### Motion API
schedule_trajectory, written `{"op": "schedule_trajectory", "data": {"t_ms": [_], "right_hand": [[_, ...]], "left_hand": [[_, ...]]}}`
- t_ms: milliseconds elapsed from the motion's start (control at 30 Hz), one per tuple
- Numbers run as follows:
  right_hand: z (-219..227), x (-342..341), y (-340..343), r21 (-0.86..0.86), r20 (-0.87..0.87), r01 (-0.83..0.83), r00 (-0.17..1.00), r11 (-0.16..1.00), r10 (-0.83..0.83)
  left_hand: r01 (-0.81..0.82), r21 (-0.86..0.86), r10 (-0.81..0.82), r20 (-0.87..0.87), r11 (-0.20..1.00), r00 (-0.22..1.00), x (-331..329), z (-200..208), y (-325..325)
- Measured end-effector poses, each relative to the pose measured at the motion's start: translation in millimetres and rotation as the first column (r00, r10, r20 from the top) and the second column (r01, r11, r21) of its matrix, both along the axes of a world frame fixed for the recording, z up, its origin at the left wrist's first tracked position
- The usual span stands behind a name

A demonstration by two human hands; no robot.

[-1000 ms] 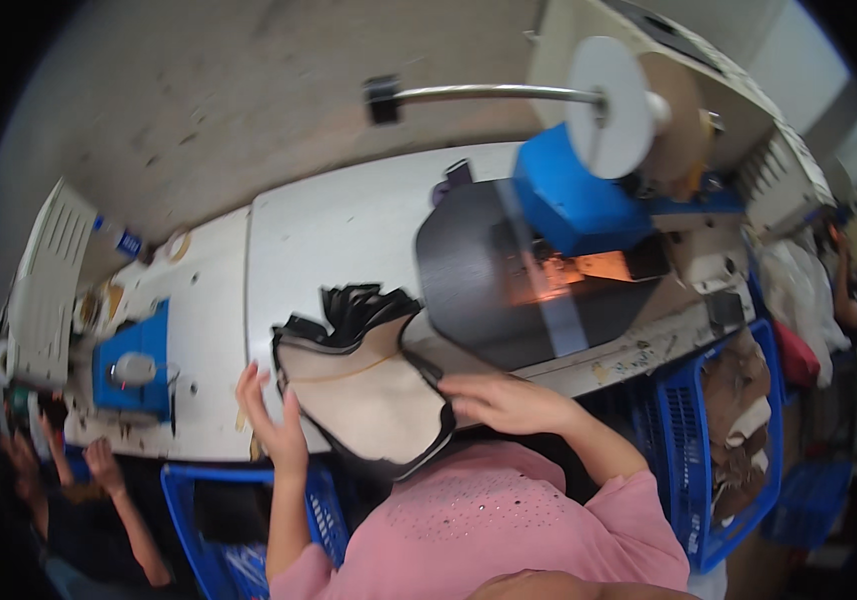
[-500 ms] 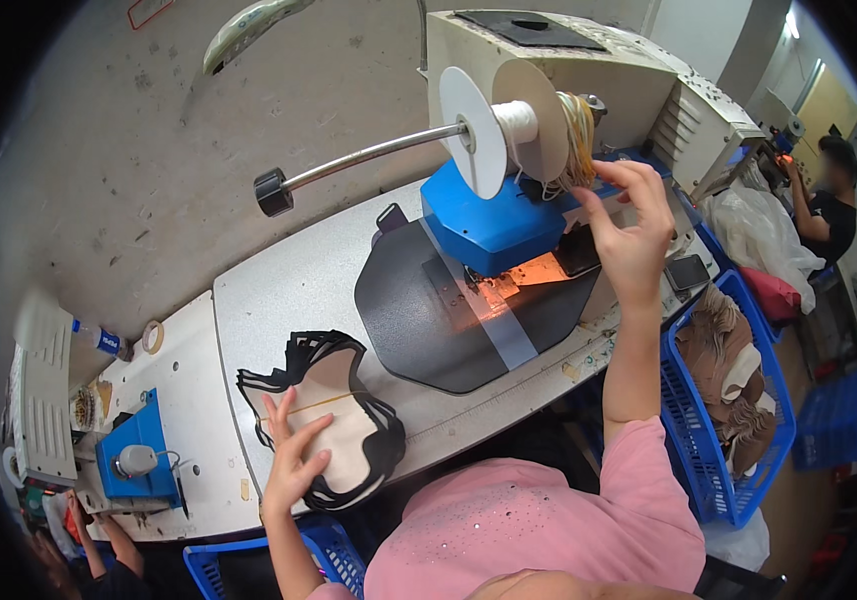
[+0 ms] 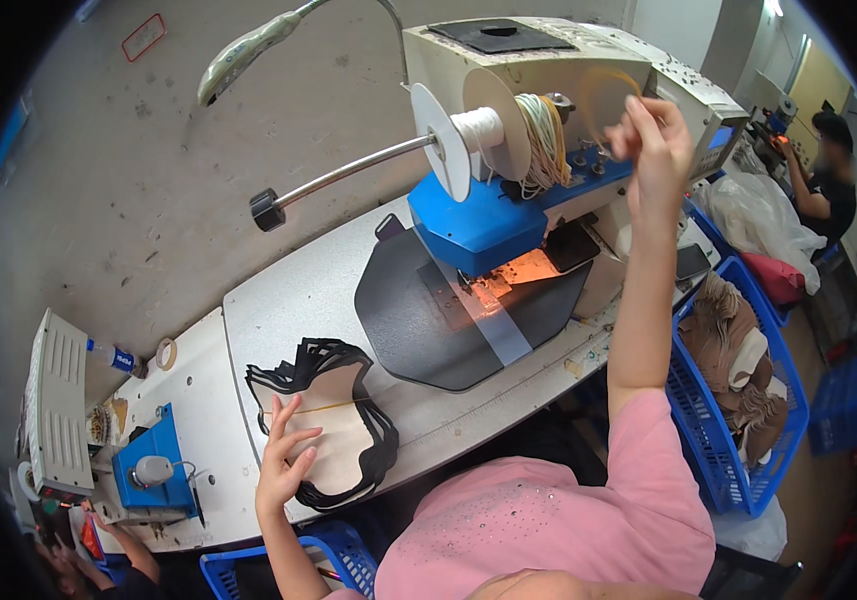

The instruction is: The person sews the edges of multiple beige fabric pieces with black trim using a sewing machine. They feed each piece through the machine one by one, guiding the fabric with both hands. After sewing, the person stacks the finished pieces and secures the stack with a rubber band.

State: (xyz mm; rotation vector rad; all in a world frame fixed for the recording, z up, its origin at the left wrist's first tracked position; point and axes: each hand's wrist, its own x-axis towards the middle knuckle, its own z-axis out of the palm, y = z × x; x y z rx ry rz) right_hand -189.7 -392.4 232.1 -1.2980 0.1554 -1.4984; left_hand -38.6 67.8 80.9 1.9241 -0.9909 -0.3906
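Up top, right hand [image 3: 652, 135] pinched a rubber band [image 3: 599, 85] by the spool w/ fingers together; left hand [image 3: 287, 462] lay flat, fingers spread, on stacked shoe-upper pieces [image 3: 334, 430] on the worktable [image 3: 249, 320].

A stack of flat cut pieces [image 3: 334, 425], beige on top with black edges fanned out beneath, lies on the pale worktop [image 3: 279, 310] under the fingers of the left hand [image 3: 286, 470], a thin yellowish band crossing its middle. Well apart, up by the machine, the raised right hand [image 3: 654, 150] pinches a thin loop of yellow rubber band [image 3: 604, 95], just beside a hanging bundle of similar bands [image 3: 546, 140].
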Motion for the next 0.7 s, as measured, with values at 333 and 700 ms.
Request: {"op": "schedule_trajectory", "data": {"t_ms": [333, 700], "right_hand": [[-58, 9, 187, 0.091, -0.877, -0.924, 0.102, 0.371, 0.469], [-91, 19, 208, -0.193, -0.943, -0.902, 0.279, 0.387, 0.180]], "left_hand": [[0.384, -0.181, -0.351, 0.189, 0.906, 0.917, -69, 66, -66], [0.063, 0.074, -0.095, 0.586, 0.995, 0.804, -45, 57, -28]]}}
